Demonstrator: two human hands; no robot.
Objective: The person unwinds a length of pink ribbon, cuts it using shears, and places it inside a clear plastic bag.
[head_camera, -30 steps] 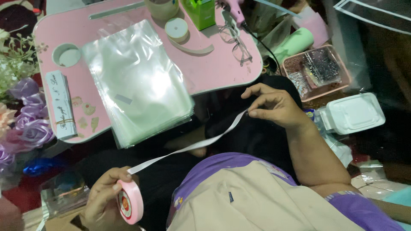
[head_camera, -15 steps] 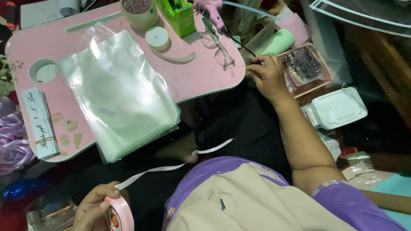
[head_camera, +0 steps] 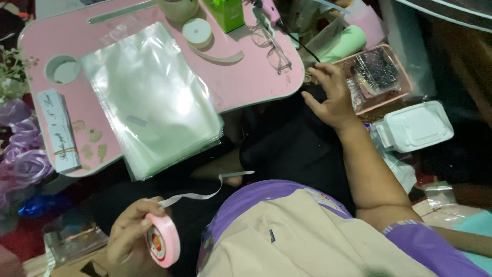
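Right hand moved off ribbon toward table edge; left hand grips spool.

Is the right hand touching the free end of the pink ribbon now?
Apart. The head view shows the right hand up by the pink basket, while the ribbon end hangs free, dark cloth between.

Home craft corner — pink lap table, clear bag stack, ribbon roll, purple ribbon flowers

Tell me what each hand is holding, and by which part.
The left hand holds a pink ribbon roll by its rim, its loose end hanging free. The right hand holds nothing; it rests beside the pink basket.
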